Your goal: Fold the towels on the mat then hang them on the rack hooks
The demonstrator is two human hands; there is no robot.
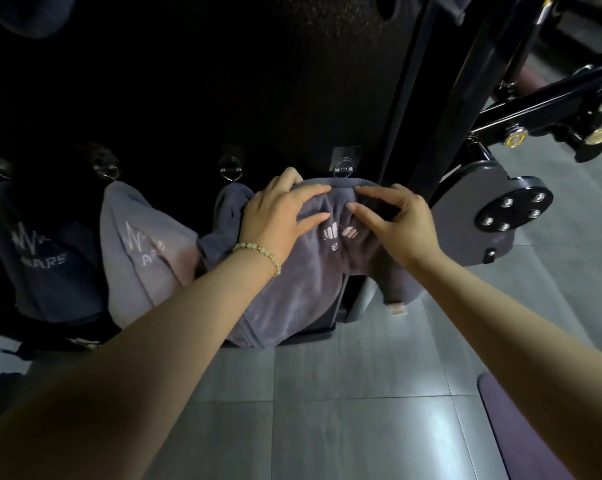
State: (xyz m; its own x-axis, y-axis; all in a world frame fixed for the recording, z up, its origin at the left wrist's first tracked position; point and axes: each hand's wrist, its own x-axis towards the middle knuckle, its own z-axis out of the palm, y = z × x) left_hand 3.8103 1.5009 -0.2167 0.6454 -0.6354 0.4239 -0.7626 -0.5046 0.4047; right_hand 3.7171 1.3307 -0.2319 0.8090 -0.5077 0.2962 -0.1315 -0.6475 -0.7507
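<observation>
A grey-purple towel (303,282) with a white logo hangs just below the rightmost metal hook (343,168) on the dark rack panel. My left hand (279,216), with a bead bracelet, lies flat on the towel's upper left part. My right hand (393,220) touches its upper right part, fingers spread and curled, thumb and forefinger near a fold. Whether the towel is caught on the hook is hidden by its top edge. A darker towel (223,220) hangs from the hook (233,172) to the left. Further left hang a light towel (140,251) and a dark one (46,258).
The black rack panel (223,81) fills the upper view. A gym machine with a grey round plate (483,216) and black arms stands at the right. Grey floor tiles (327,410) lie below. A purple mat edge (521,438) shows at bottom right.
</observation>
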